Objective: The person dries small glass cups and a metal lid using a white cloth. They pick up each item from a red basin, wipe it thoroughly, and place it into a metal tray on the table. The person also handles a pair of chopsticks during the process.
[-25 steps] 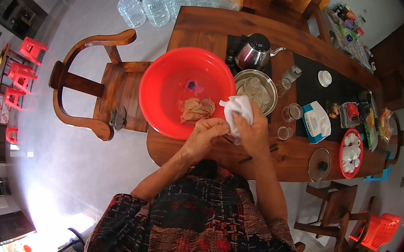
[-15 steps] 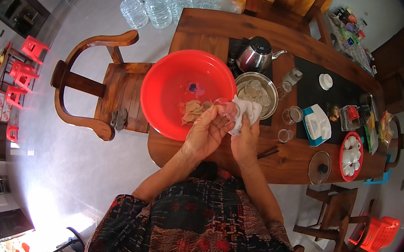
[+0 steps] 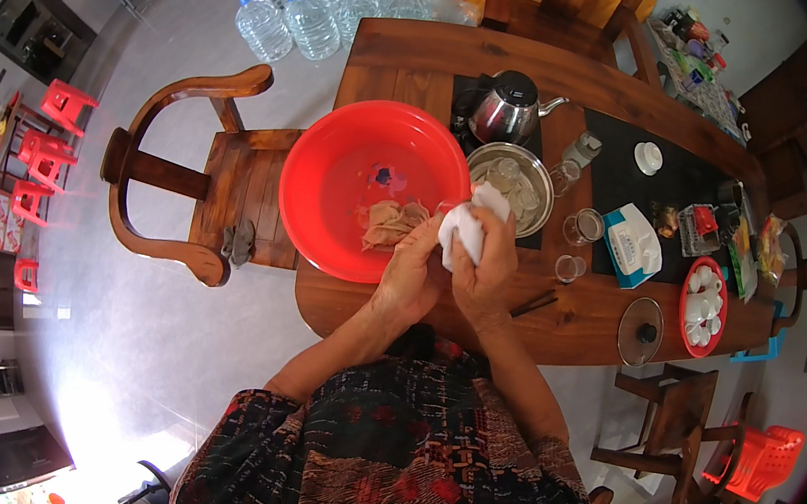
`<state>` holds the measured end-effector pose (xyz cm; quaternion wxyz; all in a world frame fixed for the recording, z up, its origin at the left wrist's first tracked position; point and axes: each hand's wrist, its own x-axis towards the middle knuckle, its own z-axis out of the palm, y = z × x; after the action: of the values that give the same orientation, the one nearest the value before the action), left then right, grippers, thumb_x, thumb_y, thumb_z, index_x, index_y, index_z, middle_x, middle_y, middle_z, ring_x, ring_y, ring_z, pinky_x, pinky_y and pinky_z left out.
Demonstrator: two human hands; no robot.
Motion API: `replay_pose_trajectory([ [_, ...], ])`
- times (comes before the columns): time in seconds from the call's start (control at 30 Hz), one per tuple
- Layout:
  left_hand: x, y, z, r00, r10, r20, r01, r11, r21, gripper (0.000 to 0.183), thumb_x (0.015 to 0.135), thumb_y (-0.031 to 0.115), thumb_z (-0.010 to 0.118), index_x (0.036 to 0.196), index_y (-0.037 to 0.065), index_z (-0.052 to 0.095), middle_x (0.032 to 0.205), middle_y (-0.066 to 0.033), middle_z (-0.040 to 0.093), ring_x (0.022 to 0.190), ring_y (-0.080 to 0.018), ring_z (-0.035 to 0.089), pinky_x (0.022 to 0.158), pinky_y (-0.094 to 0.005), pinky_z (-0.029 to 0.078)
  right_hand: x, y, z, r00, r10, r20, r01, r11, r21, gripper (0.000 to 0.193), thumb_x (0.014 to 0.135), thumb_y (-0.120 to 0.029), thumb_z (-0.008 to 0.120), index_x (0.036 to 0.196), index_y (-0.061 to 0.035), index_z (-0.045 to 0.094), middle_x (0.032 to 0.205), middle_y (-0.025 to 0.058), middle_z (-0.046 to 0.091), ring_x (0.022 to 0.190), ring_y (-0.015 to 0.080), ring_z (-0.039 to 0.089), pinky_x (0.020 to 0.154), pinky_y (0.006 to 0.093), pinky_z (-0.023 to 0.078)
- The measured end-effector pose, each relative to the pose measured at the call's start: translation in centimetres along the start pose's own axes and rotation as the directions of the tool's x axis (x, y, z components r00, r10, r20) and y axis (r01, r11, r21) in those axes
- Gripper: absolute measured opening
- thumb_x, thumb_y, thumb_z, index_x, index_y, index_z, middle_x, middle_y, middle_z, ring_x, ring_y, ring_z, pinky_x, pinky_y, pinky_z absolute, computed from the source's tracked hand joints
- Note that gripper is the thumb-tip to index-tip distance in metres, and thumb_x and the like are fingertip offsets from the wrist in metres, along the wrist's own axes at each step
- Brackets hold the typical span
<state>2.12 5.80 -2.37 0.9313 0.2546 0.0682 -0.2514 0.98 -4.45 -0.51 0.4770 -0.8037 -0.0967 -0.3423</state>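
Near the right rim of the large red basin (image 3: 325, 232), my left hand (image 3: 412, 271) is closed around a small clear glass, mostly hidden now behind fingers and cloth. My right hand (image 3: 488, 270) grips a white cloth (image 3: 463, 236) and presses it against the glass. A wet brown cloth (image 3: 394, 225) lies in the basin. Just beyond my right hand stands a steel bowl (image 3: 549, 194) with several small clear glasses (image 3: 510, 180) in it. More glass cups (image 3: 584, 226) stand on the table to the right of the bowl.
An electric kettle (image 3: 504, 113) stands behind the bowl. To the right are a tissue box (image 3: 632, 245), a glass lid (image 3: 640, 331) and a red tray (image 3: 685, 322) of white cups. Dark sticks (image 3: 533, 303) lie near the front edge. A wooden chair (image 3: 223, 164) stands left.
My right hand has brought the white cloth left, over the glass, so the glass that showed clearly before is now mostly covered. Both hands have drawn closer together.
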Motion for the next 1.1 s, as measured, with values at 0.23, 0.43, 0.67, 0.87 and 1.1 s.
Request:
replay_pose_trajectory([
  [0.23,-0.3,0.2,-2.4,0.976,-0.009,0.217,-0.004,0.998,0.059,0.023,0.097,0.028,0.047,0.110,0.010,0.053,0.110,-0.0022,0.059,0.105,-0.0145,0.056,0.088,-0.0342,0.047,1.6,1.6,-0.5,0.850,0.525,0.054,-0.496,0.759,0.422,0.018,0.091,-0.009,0.053,0.106,0.0003,0.055,0.089,0.0061,0.060,0.079,0.0112,0.056,0.068,0.0258,0.047],
  [0.43,0.0,0.5,-1.2,0.991,-0.058,0.117,0.069,0.994,-0.084,0.012,0.094,0.021,0.052,0.091,0.010,0.052,0.092,-0.0031,0.058,0.089,-0.0157,0.056,0.079,-0.0327,0.047,-0.1,2.5,-0.6,0.709,0.686,0.163,-0.635,0.520,0.572,0.021,0.093,-0.015,0.053,0.108,-0.0013,0.056,0.089,0.0005,0.058,0.075,0.0043,0.051,0.062,0.0195,0.042],
  [0.67,-0.1,-0.8,-2.5,0.993,0.115,-0.011,-0.115,0.993,0.039,0.024,0.088,0.014,0.062,0.101,0.013,0.042,0.103,-0.0022,0.054,0.093,-0.0130,0.055,0.079,-0.0339,0.047,-2.5,2.1,-0.7,0.721,0.552,0.419,-0.675,0.423,0.604,0.023,0.092,-0.014,0.056,0.111,-0.0004,0.056,0.089,-0.0021,0.056,0.074,0.0022,0.048,0.062,0.0168,0.040],
  [0.87,-0.4,-0.2,-2.0,0.981,0.193,0.003,-0.192,0.970,0.150,0.022,0.096,0.021,0.048,0.115,0.010,0.049,0.117,-0.0055,0.053,0.111,-0.0182,0.053,0.085,-0.0356,0.051,-3.3,2.7,-1.0,0.690,0.600,0.406,-0.651,0.269,0.709,0.023,0.092,-0.006,0.052,0.113,-0.0002,0.054,0.092,0.0013,0.060,0.075,0.0057,0.055,0.062,0.0193,0.047],
  [1.1,-0.1,0.4,-2.9,0.996,0.055,0.072,-0.070,0.970,0.232,0.034,0.094,0.018,0.052,0.124,0.003,0.046,0.118,-0.0076,0.053,0.106,-0.0160,0.055,0.082,-0.0320,0.051,-3.6,2.6,-1.3,0.636,0.624,0.454,-0.689,0.192,0.699,0.029,0.089,0.000,0.053,0.118,-0.0008,0.052,0.099,0.0058,0.062,0.081,0.0099,0.060,0.063,0.0237,0.052],
])
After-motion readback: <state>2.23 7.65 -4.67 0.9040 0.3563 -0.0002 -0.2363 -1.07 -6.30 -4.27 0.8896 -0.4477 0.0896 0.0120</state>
